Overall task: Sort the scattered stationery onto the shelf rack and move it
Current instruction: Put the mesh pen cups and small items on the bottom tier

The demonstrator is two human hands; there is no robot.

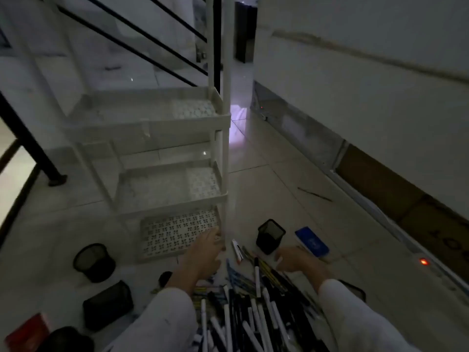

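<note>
A white three-tier shelf rack (177, 123) stands on the tiled floor ahead, and its trays look bare. A heap of pens and markers (248, 306) lies on the floor in front of me. My left hand (205, 252) reaches to the near right corner of the lowest tray (162, 235), fingers extended, holding nothing I can see. My right hand (297, 261) hovers over the far edge of the pen heap with relaxed fingers, next to a blue whiteboard eraser (312, 241). The frame is dim and blurred.
Black mesh pen cups stand at left (94, 261) and centre (270, 236). A black pouch (107, 307) and a red item (28, 331) lie at lower left. A loose pen (314, 194) lies near the right wall. A black stair railing (30, 138) runs at left.
</note>
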